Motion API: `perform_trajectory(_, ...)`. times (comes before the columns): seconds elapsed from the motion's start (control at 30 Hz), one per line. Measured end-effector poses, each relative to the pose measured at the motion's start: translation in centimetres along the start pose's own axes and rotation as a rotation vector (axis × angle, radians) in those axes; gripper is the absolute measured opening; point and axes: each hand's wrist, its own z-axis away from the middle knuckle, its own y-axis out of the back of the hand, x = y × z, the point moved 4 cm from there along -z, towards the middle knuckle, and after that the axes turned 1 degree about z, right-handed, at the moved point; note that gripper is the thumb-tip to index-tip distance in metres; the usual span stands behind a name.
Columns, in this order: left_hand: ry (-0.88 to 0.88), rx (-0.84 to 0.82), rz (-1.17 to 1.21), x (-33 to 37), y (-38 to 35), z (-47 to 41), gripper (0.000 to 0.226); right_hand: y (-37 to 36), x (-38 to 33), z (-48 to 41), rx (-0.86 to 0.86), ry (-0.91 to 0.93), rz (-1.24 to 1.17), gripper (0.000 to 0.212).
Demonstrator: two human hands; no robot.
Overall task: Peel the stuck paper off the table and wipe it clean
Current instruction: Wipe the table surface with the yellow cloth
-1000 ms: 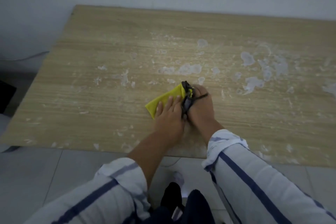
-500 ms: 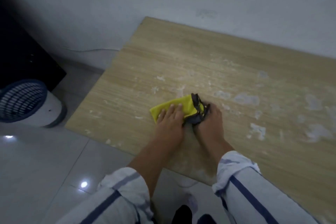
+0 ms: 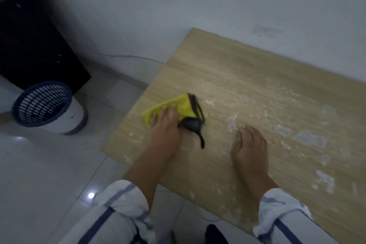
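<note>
A light wooden table (image 3: 227,69) carries whitish scraps of stuck paper (image 3: 309,136) over its middle and right. A yellow cloth (image 3: 178,105) with a dark grey edge and a loose strap (image 3: 201,138) lies near the table's left edge. My left hand (image 3: 164,125) lies flat on the cloth, fingers spread, pressing it down. My right hand (image 3: 249,146) rests on the bare wood to the right of the cloth, fingers curled down, fingertips at a scrap of paper (image 3: 231,125). It holds nothing that I can see.
A dark blue mesh basket (image 3: 41,103) on a white bin stands on the tiled floor to the left. Behind it is a black cabinet (image 3: 33,35). A white wall backs the table, with a thin cable (image 3: 126,56) along its foot.
My hands were together on the cloth; now the right hand has come off it and rests further right. The left hand has slid the cloth toward the left edge. The view has swung left.
</note>
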Motion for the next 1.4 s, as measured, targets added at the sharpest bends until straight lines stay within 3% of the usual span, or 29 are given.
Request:
perform_trajectory(0.1,0.504,0.171,0.082,-5.8,3.9,-3.1,0.051,0.0,-0.1,0.0,0.014,-0.008,0.009,0.044)
perform_trajectory(0.17,0.6,0.217,0.123,-5.2,4.6,-3.9,0.051,0.1,-0.2,-0.1,0.016,-0.011,0.011,0.044)
perform_trajectory(0.2,0.48,0.215,0.134,-3.0,4.2,-3.9,0.05,0.1,-0.2,-0.1,0.012,-0.012,0.006,0.043)
perform_trajectory(0.3,-0.227,0.051,0.097,5.2,-1.0,-0.4,0.049,0.0,0.0,-0.1,-0.01,-0.013,0.0,0.043)
perform_trajectory(0.37,-0.398,-0.161,0.01,6.1,-3.2,1.3,0.061,0.0,0.1,-0.1,-0.012,-0.014,-0.004,0.047)
perform_trajectory(0.43,-0.222,-0.129,-0.027,2.6,-2.4,-0.8,0.063,0.2,-0.1,-0.1,0.0,-0.023,-0.009,0.051)
perform_trajectory(0.53,0.295,0.075,0.006,-3.3,1.2,-4.9,0.054,0.2,-0.2,-0.1,-0.009,-0.021,0.008,0.046)
perform_trajectory(0.6,0.489,0.1,0.095,-3.3,2.3,-6.4,0.053,0.2,-0.3,-0.1,-0.007,-0.018,0.002,0.045)
perform_trajectory(0.63,0.452,0.12,0.136,-1.1,2.1,-6.8,0.053,0.2,-0.2,-0.1,-0.005,-0.02,-0.008,0.043)
perform_trajectory(0.7,0.112,0.127,0.121,5.1,-0.1,-6.1,0.053,0.2,0.0,-0.1,0.004,-0.038,-0.029,0.039)
perform_trajectory(0.77,-0.288,-0.086,0.047,10.9,-3.9,-3.6,0.056,0.2,0.2,-0.3,0.009,-0.032,-0.04,0.037)
perform_trajectory(0.83,-0.359,-0.298,-0.014,12.3,-6.1,-3.0,0.054,0.1,0.6,-0.7,-0.034,-0.006,-0.045,0.034)
perform_trajectory(0.93,-0.129,-0.22,-0.058,8.3,-4.8,-6.5,0.056,0.3,1.3,-2.2,-0.104,0.109,0.008,0.044)
perform_trajectory(1.03,0.425,0.032,0.049,2.7,-0.4,-9.2,0.052,1.4,1.7,-4.2,-0.134,0.119,0.01,0.052)
perform_trajectory(1.07,0.513,0.09,0.072,2.3,0.2,-9.2,0.049,1.7,1.7,-5.0,-0.133,0.116,-0.002,0.051)
perform_trajectory(1.13,0.376,0.091,0.111,4.5,-0.7,-8.5,0.044,1.9,1.4,-6.7,-0.122,0.124,-0.018,0.045)
perform_trajectory(1.2,0.022,-0.056,0.098,8.6,-3.4,-6.5,0.046,1.6,1.2,-8.6,-0.139,0.12,-0.037,0.044)
perform_trajectory(1.27,-0.215,-0.203,-0.011,10.7,-5.5,-4.5,0.054,1.2,1.0,-10.6,-0.161,0.1,-0.019,0.046)
perform_trajectory(1.4,-0.192,-0.16,-0.091,7.5,-4.8,-8.3,0.058,0.3,0.8,-12.7,-0.118,0.074,0.009,0.046)
